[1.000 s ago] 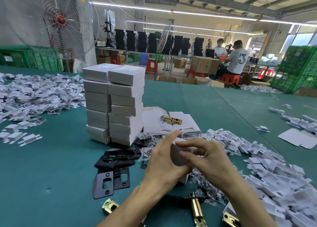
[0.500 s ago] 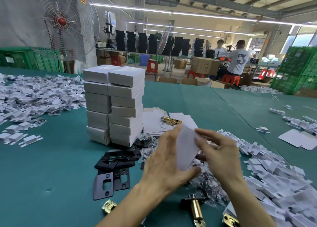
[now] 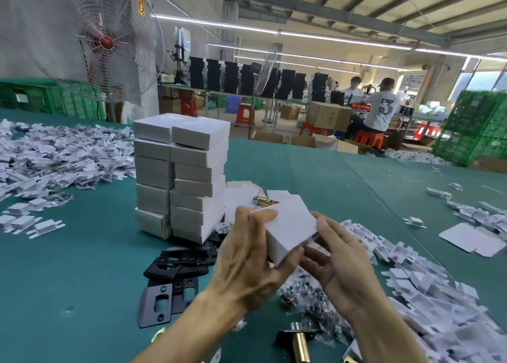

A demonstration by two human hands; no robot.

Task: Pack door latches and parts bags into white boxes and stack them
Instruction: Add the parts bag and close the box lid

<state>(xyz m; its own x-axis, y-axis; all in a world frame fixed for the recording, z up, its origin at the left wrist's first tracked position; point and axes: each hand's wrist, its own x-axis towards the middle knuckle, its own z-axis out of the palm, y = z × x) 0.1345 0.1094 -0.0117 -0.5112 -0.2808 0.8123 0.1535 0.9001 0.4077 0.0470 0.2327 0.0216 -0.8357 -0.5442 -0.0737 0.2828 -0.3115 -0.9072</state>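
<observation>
White cardboard box [image 3: 288, 225], small and flat, is clamped in both my hands above the table. My left hand [image 3: 247, 261] grips its near-left corner, thumb on the lid and fingers under, and my right hand [image 3: 340, 269] pinches the right edge. Half a second ago it stood on edge between my palms; now it is turned lid-up and looks closed, so I judge this one packed and ready for the two-column stack of white boxes [image 3: 186, 181] beyond my left hand. Below lie clear plastic parts bags [image 3: 307, 294], black metal strike plates [image 3: 178, 264], a brass latch [image 3: 299, 340] and, rightward, loose white card inserts [image 3: 439, 294] on the green table [image 3: 82, 266].
</observation>
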